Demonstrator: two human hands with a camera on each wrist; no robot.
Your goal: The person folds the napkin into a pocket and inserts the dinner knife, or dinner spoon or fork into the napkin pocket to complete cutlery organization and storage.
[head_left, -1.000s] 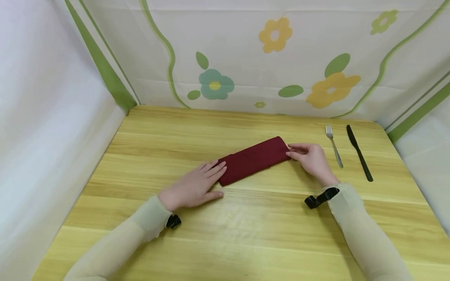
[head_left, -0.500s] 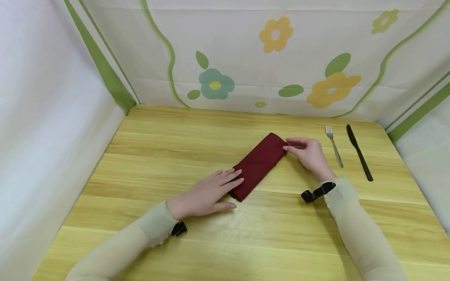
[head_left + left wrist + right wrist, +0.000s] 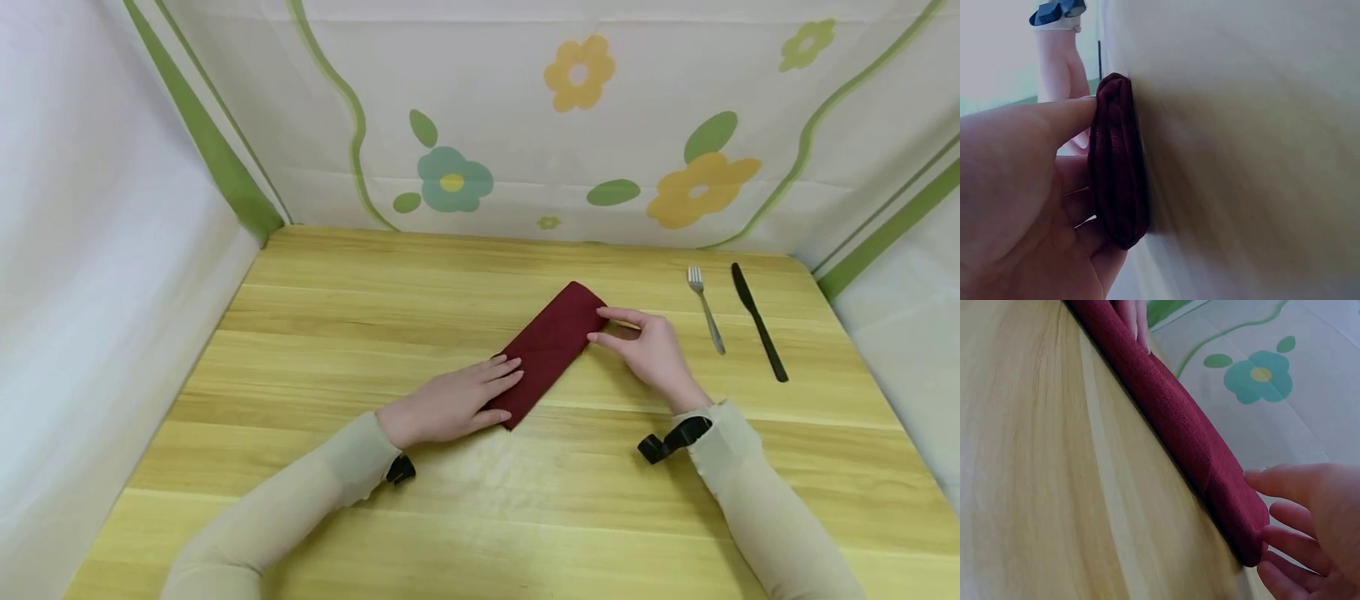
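Observation:
A dark red folded cloth [image 3: 551, 346] lies slantwise on the wooden table, its far end to the right. My left hand [image 3: 453, 404] rests on the near end with fairly straight fingers, the thumb at its corner. The left wrist view shows the cloth's layered end [image 3: 1117, 169] beside the palm. My right hand [image 3: 651, 350] is at the far right end, thumb and forefinger spread apart along the edge. In the right wrist view, the right thumb [image 3: 1285, 480] touches the top of the cloth and loosely bent fingers [image 3: 1297, 547] touch its end.
A fork [image 3: 705, 308] and a black table knife [image 3: 757, 321] lie to the right of the right hand on the table [image 3: 315, 317]. White curtains with printed flowers [image 3: 450, 179] stand behind the table and at both sides.
The cloth has turned to a steeper slant, its left end coming nearer and rightward. My left hand has moved right with it. My right thumb and forefinger have spread apart.

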